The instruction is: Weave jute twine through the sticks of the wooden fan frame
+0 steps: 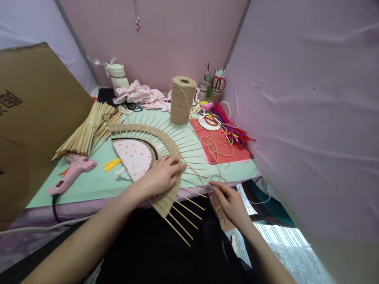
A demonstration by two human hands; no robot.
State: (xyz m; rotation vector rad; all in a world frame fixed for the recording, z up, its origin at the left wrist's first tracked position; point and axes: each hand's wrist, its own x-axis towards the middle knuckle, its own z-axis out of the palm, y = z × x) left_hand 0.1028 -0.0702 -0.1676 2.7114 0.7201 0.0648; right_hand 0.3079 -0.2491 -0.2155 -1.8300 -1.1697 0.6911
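Note:
A half-round fan (161,201) of thin sticks, woven with tan twine in a wide band, lies partly over the table's front edge. Its inner panel (134,156) is white cloth with pink dots, rimmed in black. My left hand (162,173) is on the band, fingers closed over it and the index finger pointing right along the sticks; its thumb is partly hidden. Right of the stick tips, my right hand (226,199) pinches the twine (197,172) between thumb and fingers. That strand leads to loose loops on a red sheet (233,153).
Behind the fan stands a twine spool (182,100). On the left are a pink glue gun (71,173), a stick bundle (85,132) and a cardboard sheet (29,118). Colourful pipe cleaners (227,120), red-handled scissors (219,83) and a white bottle (117,75) sit toward the back.

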